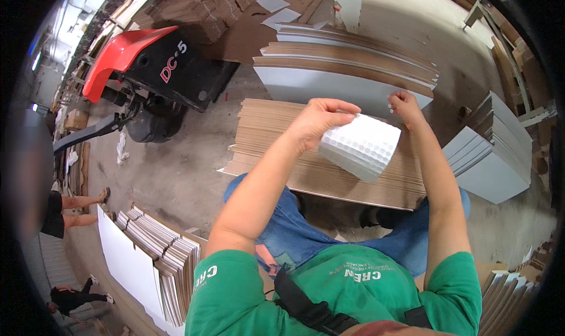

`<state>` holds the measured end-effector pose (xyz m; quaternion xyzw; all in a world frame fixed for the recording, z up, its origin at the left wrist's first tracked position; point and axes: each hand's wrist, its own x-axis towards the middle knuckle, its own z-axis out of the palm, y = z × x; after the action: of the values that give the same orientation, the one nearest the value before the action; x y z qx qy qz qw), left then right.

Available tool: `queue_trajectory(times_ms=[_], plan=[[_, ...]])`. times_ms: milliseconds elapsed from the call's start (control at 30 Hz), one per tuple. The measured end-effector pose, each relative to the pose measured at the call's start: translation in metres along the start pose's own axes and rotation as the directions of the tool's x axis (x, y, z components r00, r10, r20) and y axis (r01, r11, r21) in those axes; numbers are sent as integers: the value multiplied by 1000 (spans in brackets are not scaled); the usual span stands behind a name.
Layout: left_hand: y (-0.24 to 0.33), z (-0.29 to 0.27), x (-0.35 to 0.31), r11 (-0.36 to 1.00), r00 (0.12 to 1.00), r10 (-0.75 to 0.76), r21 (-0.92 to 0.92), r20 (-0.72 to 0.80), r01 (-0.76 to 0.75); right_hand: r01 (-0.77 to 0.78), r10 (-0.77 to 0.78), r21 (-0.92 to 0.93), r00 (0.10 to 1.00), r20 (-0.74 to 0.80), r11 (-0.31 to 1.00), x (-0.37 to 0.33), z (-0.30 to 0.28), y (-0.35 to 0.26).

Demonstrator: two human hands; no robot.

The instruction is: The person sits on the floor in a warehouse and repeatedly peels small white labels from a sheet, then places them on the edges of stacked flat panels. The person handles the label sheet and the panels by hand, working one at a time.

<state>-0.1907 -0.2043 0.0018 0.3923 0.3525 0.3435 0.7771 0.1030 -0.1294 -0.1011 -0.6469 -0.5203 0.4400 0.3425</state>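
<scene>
My left hand (322, 122) pinches a bent white sheet of round adhesive dots (364, 143) by its upper left edge. The dots sit in rows, and the sheet curves down toward me. To its right, my right hand (406, 108) is raised with its fingers pinched together. Small white bits, looking like dots from the sheet, show at its fingertips. Below both hands, between my knees, lies a stack of brown cardboard panels (265, 140) with their edges up. Just beyond it, more white-faced cardboard panels (323, 87) stand in a leaning row.
A red and black pallet truck (170, 71) stands at the far left. More white-faced panels lean at right (494, 159) and at lower left (132, 262). A person (73, 209) stands at the left edge, another (76, 295) farther off. Loose white sheets (273, 3) lie beyond.
</scene>
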Motion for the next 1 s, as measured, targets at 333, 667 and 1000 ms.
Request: queue_trajectory(times_ms=[333,667,1000], plan=[[-1,-2,7,974,994,100,206,-35,-90,171,-604,-955,797,-11,243,61,16,51],[-6,-9,5,930,980,197,321,-22,-180,241,-547,-957,829,116,163,85,-21,83],[-8,0,6,909,987,150,402,-64,-112,168,-454,-843,885,-99,511,47,-33,40]])
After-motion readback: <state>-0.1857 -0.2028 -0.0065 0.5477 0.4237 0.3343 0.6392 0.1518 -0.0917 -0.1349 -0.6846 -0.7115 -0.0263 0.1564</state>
